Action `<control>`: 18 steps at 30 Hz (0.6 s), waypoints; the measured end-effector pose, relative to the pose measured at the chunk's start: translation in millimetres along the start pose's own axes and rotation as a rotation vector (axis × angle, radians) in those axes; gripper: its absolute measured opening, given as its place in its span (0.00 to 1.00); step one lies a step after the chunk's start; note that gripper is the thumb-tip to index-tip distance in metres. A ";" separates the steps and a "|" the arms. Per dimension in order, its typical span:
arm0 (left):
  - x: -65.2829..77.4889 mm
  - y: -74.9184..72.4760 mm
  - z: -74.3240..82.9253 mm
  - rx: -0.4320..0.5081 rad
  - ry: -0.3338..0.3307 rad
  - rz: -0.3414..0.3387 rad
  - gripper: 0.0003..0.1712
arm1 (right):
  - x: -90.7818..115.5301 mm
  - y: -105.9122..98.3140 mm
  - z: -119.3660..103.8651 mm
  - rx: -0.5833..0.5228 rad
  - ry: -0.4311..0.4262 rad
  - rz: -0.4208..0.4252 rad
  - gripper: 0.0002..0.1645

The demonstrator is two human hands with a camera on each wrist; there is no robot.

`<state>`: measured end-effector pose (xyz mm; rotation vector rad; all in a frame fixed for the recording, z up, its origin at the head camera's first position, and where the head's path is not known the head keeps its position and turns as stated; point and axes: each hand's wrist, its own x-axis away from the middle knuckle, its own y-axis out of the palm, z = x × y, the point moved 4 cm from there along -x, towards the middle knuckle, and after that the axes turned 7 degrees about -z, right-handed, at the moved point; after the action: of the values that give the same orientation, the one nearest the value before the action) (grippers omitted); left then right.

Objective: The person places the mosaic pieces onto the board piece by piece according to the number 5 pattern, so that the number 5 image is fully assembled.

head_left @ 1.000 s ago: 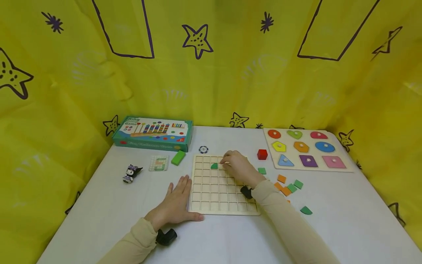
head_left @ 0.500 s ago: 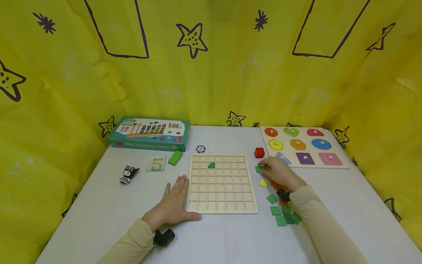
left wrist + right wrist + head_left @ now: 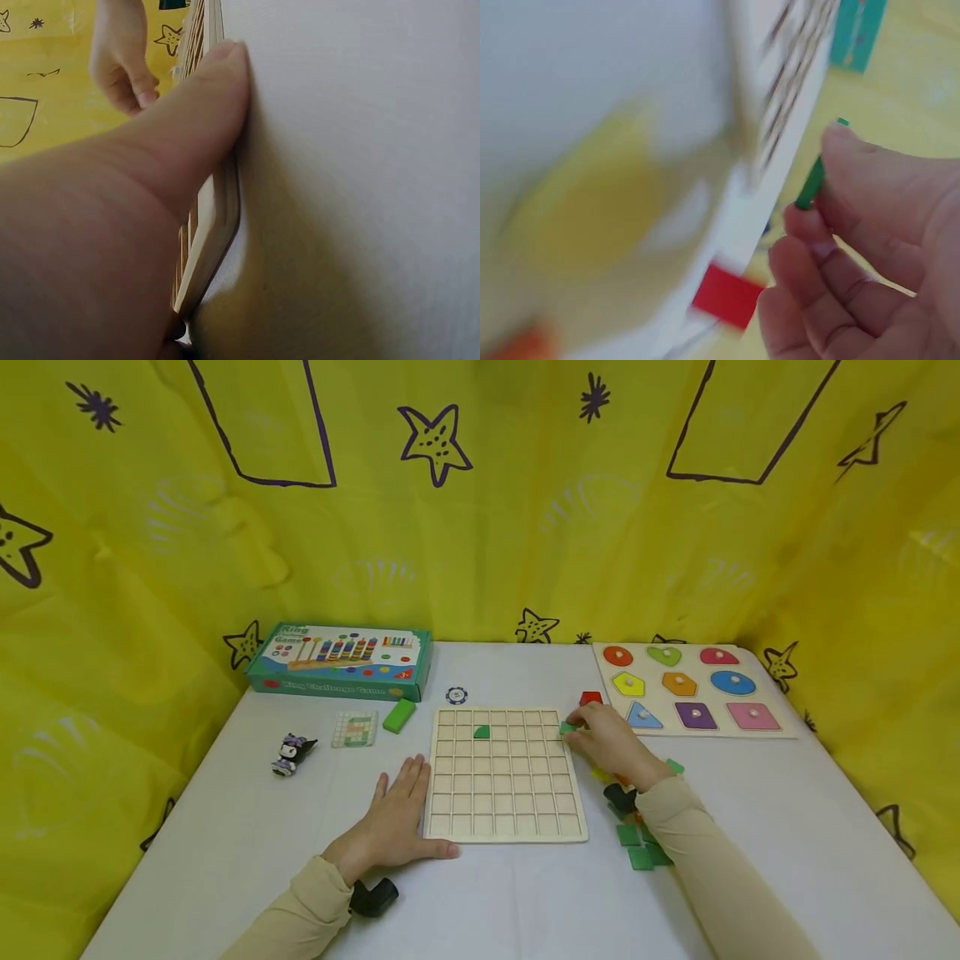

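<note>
A wooden grid board [image 3: 502, 785] lies at the middle of the table, with one green quarter-circle piece [image 3: 482, 732] in a cell of its upper rows. My left hand [image 3: 393, 822] rests at the board's front left corner, fingers extended along the left side and thumb by the front edge. The left wrist view shows that thumb [image 3: 202, 105] against the board's rim. Between thumb and fingers my right hand [image 3: 611, 743] pinches a green square tile [image 3: 567, 727], over the board's upper right edge. Seen edge-on, the same tile [image 3: 810, 184] appears in the right wrist view.
Several loose green tiles [image 3: 640, 858] lie right of the board, with yellow and orange ones partly hidden under my right arm. Behind that hand are a red cube [image 3: 591, 697] and a shape puzzle [image 3: 660, 714]. A pattern card [image 3: 355, 729], green block [image 3: 399, 716], figurine [image 3: 291, 754] and game box [image 3: 337, 662] stand left.
My right hand went from over the board to a green tile on its right, took hold of it and brought it leftward to the board's edge. The left hand stays in place.
</note>
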<state>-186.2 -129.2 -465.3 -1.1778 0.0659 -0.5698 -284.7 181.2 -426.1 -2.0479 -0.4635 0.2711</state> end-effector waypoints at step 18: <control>0.3 -1.4 0.0 0.002 -0.002 -0.009 0.76 | -67.3 41.8 -72.6 0.168 -0.146 -0.128 0.05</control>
<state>-186.5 -129.8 -464.0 -1.1769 0.0584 -0.5763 -309.3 76.6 -426.4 -1.8346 -0.6372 0.3708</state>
